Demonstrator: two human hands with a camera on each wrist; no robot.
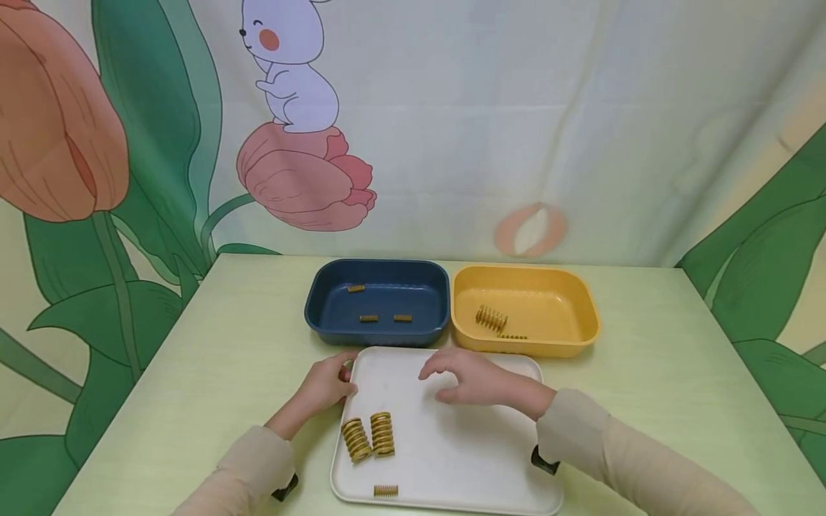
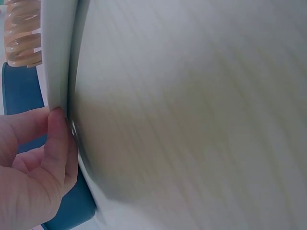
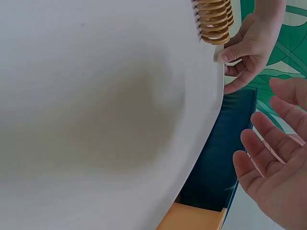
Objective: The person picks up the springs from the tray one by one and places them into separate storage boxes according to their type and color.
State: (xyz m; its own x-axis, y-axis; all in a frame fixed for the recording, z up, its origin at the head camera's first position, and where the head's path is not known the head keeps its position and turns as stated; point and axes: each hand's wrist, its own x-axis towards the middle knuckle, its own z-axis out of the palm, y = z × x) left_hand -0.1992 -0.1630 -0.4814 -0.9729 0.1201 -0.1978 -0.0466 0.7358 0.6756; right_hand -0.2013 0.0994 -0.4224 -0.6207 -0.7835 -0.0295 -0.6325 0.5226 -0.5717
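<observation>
My left hand (image 1: pixel 325 383) pinches the left rim of a white tray (image 1: pixel 452 437), thumb on one side and fingers on the other; the left wrist view shows this grip (image 2: pixel 43 163) closely. Over the tray's far half hovers my right hand (image 1: pixel 474 376), holding nothing, its fingers loosely bent and spread in the right wrist view (image 3: pixel 278 153). Two thick gold coil springs, a left one (image 1: pixel 356 439) and a right one (image 1: pixel 382 433), stand side by side on the tray's left part. A small thin spring (image 1: pixel 386 491) lies near its front edge.
Behind the tray, a blue bin (image 1: pixel 377 338) holds three small springs. Beside it, a yellow bin (image 1: pixel 525 347) holds a large spring (image 1: pixel 492 319) and a small spring (image 1: pixel 513 337). A printed curtain (image 1: pixel 452 143) hangs behind the light green table (image 1: pixel 665 401).
</observation>
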